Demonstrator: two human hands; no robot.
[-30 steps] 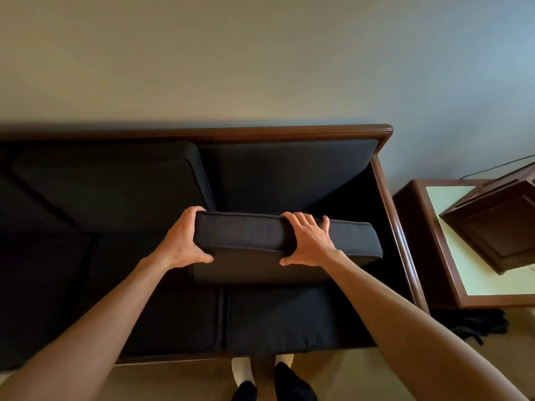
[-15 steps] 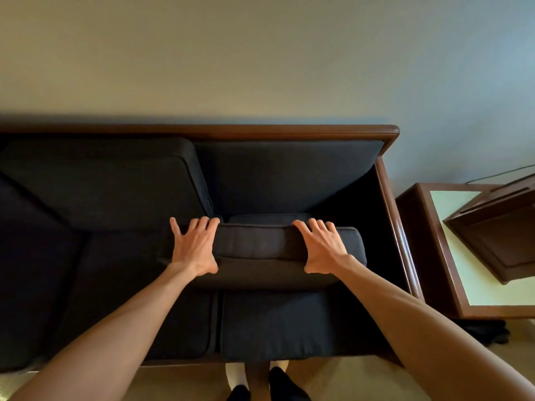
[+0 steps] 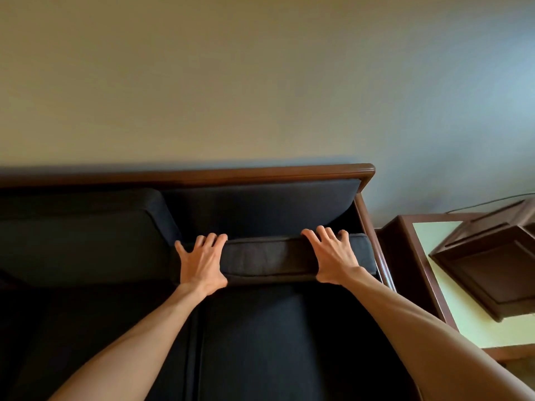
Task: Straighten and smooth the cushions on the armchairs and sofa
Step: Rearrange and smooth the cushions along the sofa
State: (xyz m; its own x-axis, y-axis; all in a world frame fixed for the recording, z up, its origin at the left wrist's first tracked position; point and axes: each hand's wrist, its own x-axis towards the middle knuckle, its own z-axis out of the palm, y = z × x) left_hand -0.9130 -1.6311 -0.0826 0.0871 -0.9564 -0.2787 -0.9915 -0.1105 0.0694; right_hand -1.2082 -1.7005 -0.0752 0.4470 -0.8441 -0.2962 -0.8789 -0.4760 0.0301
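The person leans over the right end of a dark sofa (image 3: 86, 241) with a brown wooden frame (image 3: 202, 175), both bare arms stretched forward. A loose dark back cushion (image 3: 269, 257) lies at the rear of the right seat, its long edge face turned toward the viewer, low against the upholstered back panel (image 3: 260, 206) and not yet standing upright in its place. The left hand (image 3: 201, 263) lies flat on the cushion's left end, fingers (image 3: 212, 241) spread and hooked over the top edge; the right hand (image 3: 333, 256) does the same nearer the right end, fingers splayed. Neither hand is clenched: both are open palms pressing, with only the fingertips curled over the far edge, so this is a push, not a clasp. The neighbouring back cushion (image 3: 81, 235) to the left sits upright and higher. The right seat cushion (image 3: 254, 342) below looks flat and in place. A side table (image 3: 434, 285) with a pale top stands just beside the sofa's right arm, bearing a dark wooden box (image 3: 492, 261). In my judgement the step in hand is seating this cushion. To do it well, pressure should stay even on both ends so the cushion goes back square, its top lined up with its neighbour's, the right end kept clear of the wooden arm rail (image 3: 373, 241), then the face smoothed with flat palms.
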